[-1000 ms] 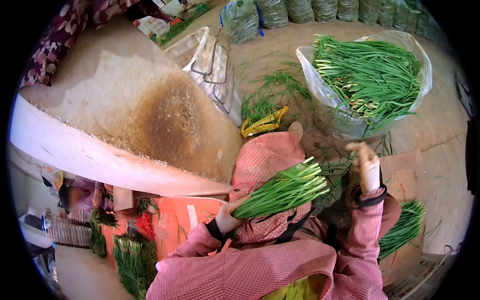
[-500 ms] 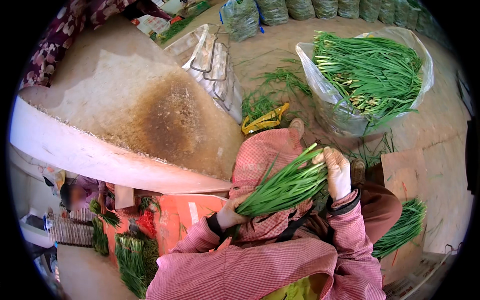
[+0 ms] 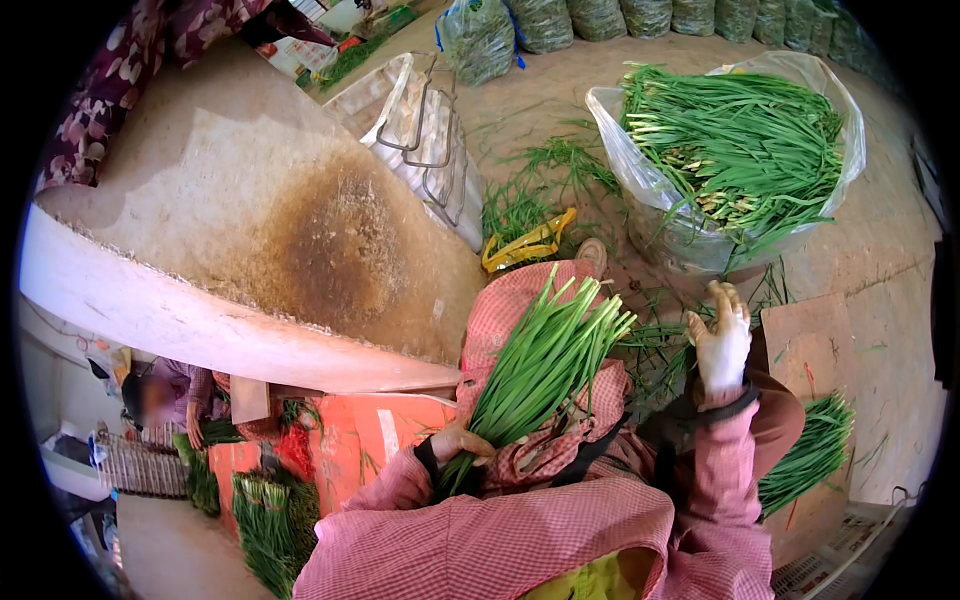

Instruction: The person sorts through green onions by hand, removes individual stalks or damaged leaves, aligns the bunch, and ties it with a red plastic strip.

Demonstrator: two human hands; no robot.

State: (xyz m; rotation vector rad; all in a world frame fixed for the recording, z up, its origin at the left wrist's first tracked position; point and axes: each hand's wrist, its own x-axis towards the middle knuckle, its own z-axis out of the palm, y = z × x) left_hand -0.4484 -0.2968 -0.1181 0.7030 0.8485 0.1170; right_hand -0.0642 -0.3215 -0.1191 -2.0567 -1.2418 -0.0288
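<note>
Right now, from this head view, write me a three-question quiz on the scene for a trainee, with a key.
1. Which of the person's hands grips the bunch of green stalks?
2. True or false: the right hand is raised apart from the bunch, its fingers not closed around anything visible.
3. Fill in: the large heap of greens at the upper right of the picture sits in a clear plastic ____.

Key:
1. The left hand.
2. True.
3. Bag.
</note>
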